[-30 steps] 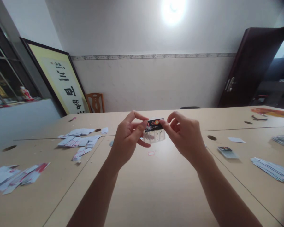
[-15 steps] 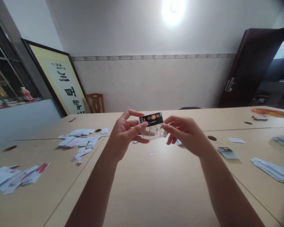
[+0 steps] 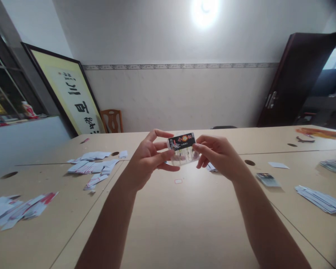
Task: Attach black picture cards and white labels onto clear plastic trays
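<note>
A small clear packet of fish hooks (image 3: 182, 144) is held up over the table's far half, tilted slightly. Its upper part carries a black label with orange and white print; thin hook-like shapes show through the clear lower part. My left hand (image 3: 154, 157) grips the packet's left side, thumb in front, other fingers behind and along the top. At the right edge, the thumb and forefinger of my right hand (image 3: 214, 151) pinch the packet, its other fingers curled. Below it on the table lies a tiny red-bordered label (image 3: 178, 181).
White paper slips (image 3: 93, 164) lie at left, with more slips (image 3: 25, 209) nearer. At right are a stack of clear packets (image 3: 268, 179), a row of white cards (image 3: 320, 198) and another pile (image 3: 334, 166). Slips (image 3: 212, 167) lie partly behind my right hand. A wooden chair (image 3: 112, 120) stands beyond.
The packet and my left hand have shifted slightly to the right, and the label faces me a little more fully. Both hands keep their hold. The view has moved very slightly.
</note>
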Tool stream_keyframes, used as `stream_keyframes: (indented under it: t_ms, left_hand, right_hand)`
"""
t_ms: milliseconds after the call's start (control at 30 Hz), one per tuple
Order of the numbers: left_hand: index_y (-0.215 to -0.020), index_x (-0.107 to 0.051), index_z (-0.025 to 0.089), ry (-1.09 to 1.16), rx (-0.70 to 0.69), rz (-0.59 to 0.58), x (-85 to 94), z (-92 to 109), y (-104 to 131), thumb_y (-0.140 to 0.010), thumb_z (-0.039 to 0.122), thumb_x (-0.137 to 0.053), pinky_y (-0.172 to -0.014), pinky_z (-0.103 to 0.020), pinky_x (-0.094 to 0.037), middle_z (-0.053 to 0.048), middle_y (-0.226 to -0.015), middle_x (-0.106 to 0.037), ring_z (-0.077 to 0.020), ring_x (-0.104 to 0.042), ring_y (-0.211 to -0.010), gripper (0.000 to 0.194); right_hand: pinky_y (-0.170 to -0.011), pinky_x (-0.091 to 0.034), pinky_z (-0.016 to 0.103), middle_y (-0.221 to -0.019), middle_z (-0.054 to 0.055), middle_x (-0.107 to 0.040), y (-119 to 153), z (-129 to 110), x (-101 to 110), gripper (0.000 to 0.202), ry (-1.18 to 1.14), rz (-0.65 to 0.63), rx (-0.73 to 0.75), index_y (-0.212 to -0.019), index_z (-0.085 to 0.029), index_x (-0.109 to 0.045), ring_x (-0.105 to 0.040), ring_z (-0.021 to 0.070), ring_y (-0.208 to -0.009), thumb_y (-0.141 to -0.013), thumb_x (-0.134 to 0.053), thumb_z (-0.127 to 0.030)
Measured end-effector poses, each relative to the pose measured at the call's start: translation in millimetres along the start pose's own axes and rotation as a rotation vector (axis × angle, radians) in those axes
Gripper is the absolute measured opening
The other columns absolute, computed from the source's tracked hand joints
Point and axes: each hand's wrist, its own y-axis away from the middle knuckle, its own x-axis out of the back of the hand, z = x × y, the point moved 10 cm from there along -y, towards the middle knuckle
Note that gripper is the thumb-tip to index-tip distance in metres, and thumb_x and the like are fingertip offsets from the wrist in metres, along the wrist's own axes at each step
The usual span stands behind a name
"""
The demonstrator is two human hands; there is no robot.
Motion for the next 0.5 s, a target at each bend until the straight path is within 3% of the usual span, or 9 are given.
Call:
stream_keyframes:
  t_ms: [200,300,367,500]
  left_hand:
    - [-0.11,-0.048,0.019,-0.023,-0.008,0.052,3.4,-0.1,-1.7,-0.079,0.031,-0.076,-0.061,-0.032,-0.065,-0.008,-0.102,-0.074,-0.0236,-0.073,-0.085,0.044]
    - [-0.109,-0.049,0.019,-0.071,-0.058,0.101,6.4,3.2,-3.3,-0.078,0.034,-0.076,-0.056,-0.028,-0.064,-0.007,-0.1,-0.073,-0.0214,-0.073,-0.08,0.043]
    - [-0.108,-0.05,0.02,-0.12,-0.106,0.149,10.3,6.0,-4.3,-0.077,0.036,-0.077,-0.051,-0.025,-0.062,-0.007,-0.099,-0.073,-0.0202,-0.073,-0.078,0.045]
    - [-0.109,-0.051,0.022,-0.184,-0.173,0.204,14.5,7.8,-5.4,-0.073,0.039,-0.08,-0.045,-0.021,-0.058,-0.005,-0.1,-0.073,-0.0176,-0.072,-0.07,0.049]
  right_hand:
    - [-0.046,-0.049,0.022,-0.065,0.0,-0.064,-4.6,9.2,2.1,0.029,0.025,0.059,-0.015,-0.081,-0.017,-0.064,-0.064,0.0108,-0.049,-0.092,-0.055,-0.042]
    - [-0.051,-0.051,0.026,-0.068,0.002,-0.066,-2.7,3.2,7.5,0.035,0.172,0.184,0.036,-0.085,-0.017,-0.067,-0.064,0.0122,-0.052,-0.091,-0.055,-0.05]
    - [-0.057,-0.054,0.029,-0.078,0.004,-0.07,0.9,-5.0,6.6,0.039,0.268,0.248,0.08,-0.098,-0.019,-0.069,-0.066,0.0145,-0.059,-0.087,-0.06,-0.055]
    - [-0.066,-0.057,0.035,-0.105,0.009,-0.07,4.3,-15.8,-8.3,0.065,0.359,0.227,0.139,-0.124,-0.022,-0.061,-0.069,0.0209,-0.077,-0.073,-0.074,-0.059]
